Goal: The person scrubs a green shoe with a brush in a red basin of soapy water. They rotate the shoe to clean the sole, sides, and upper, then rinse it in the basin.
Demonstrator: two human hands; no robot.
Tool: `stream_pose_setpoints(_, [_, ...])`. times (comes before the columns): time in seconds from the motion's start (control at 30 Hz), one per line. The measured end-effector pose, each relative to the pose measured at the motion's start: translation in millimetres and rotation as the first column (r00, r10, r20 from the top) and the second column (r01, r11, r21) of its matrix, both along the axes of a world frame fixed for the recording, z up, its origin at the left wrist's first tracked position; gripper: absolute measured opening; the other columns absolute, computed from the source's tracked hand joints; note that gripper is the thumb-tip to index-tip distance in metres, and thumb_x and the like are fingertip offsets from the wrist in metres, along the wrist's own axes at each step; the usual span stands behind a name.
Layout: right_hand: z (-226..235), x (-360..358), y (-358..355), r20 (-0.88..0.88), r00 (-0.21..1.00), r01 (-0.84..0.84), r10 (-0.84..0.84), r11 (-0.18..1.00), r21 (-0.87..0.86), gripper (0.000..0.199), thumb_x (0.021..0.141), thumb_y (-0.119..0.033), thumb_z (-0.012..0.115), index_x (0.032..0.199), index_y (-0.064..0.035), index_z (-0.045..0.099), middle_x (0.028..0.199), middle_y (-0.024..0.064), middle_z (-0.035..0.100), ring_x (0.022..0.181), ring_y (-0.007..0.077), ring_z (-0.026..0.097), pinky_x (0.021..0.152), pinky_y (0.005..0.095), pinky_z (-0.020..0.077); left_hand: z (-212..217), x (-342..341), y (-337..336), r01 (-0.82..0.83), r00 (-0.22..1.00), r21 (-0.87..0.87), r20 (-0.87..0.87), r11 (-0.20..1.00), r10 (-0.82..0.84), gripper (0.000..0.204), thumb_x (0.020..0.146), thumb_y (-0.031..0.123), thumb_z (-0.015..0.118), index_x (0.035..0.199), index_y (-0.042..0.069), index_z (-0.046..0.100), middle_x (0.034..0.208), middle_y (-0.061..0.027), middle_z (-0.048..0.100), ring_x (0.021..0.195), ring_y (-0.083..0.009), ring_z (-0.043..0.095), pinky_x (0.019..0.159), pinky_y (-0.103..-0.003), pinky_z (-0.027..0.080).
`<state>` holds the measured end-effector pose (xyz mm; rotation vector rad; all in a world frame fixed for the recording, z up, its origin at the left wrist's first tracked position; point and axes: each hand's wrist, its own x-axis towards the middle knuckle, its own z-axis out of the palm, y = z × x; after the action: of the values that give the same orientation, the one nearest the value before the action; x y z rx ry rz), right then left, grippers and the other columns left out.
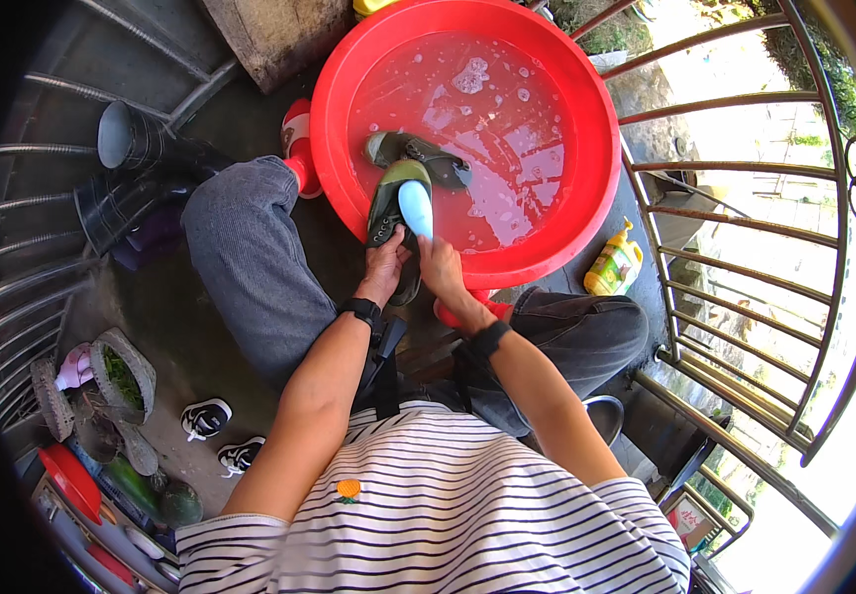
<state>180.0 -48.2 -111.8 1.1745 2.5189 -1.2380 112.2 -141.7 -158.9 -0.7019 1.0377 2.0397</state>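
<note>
Two hands meet at the near rim of a red basin (586, 119) of soapy water. The left hand (385, 265) has its fingers closed around a dark green shoe (388, 203) propped on that rim. The right hand (440, 267) grips a pale blue brush (416, 208) pressed against the shoe. Another shoe (418, 153) lies in the water just beyond. A yellow bottle (614, 262) stands on the floor beside the basin.

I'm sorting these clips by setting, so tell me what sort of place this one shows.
Probably a home balcony or porch used for washing. A metal railing borders a sunlit drop, a red basin of soapy water sits on the concrete floor, and a yellow detergent bottle stands beside it.
</note>
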Motion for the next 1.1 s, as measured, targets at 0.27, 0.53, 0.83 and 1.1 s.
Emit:
stream_pose_setpoints(0.27, [-8.3,-0.2,17.7,0.032,0.998,-0.053,0.054,0.998,-0.032,0.043,0.092,-0.038,0.046,0.083,0.0022,0.059,0.077,0.0305,0.060,0.077,0.0489,0.058,0.068,0.0554,0.0451,1.0,-0.7,1.1,0.034,0.999,-0.054,0.029,0.998,-0.032,0.023,0.084,0.016,0.068,0.106,0.013,0.060,0.097,0.0001,0.065,0.083,-0.0137,0.063,0.070,-0.030,0.049])
stream_pose_setpoints(0.53, [13.5,34.6,-2.5,-0.057,0.993,-0.105,0.102,0.993,-0.051,0.040,0.093,-0.034,0.047,0.084,0.0019,0.059,0.077,0.0307,0.059,0.076,0.0490,0.058,0.068,0.0556,0.0444,5.1,0.8,1.1,0.019,0.999,-0.012,-0.042,1.000,-0.020,0.024,0.085,0.016,0.067,0.108,0.013,0.060,0.098,-0.0018,0.065,0.086,-0.0167,0.064,0.070,-0.032,0.051])
stream_pose_setpoints(0.83, [-2.5,-18.6,16.5,-0.001,0.998,-0.070,0.070,0.997,-0.015,0.040,0.093,-0.036,0.046,0.083,0.0009,0.059,0.076,0.0303,0.060,0.077,0.0493,0.057,0.068,0.0548,0.0455,4.6,-3.8,0.5,0.076,0.997,-0.035,0.011,0.997,-0.075,0.022,0.084,0.017,0.068,0.105,0.015,0.061,0.098,0.0038,0.065,0.085,-0.0111,0.060,0.067,-0.028,0.047])
stream_pose_setpoints(1.1, [3.9,11.0,12.3,-0.018,0.998,-0.062,0.061,0.997,-0.043,0.044,0.093,-0.037,0.045,0.082,0.0026,0.059,0.077,0.0308,0.059,0.078,0.0488,0.057,0.067,0.0543,0.0450,2.6,-3.5,1.8,0.072,0.997,-0.066,0.044,0.995,-0.069,0.020,0.085,0.015,0.067,0.104,0.014,0.062,0.096,0.0016,0.065,0.085,-0.0129,0.062,0.069,-0.029,0.048])
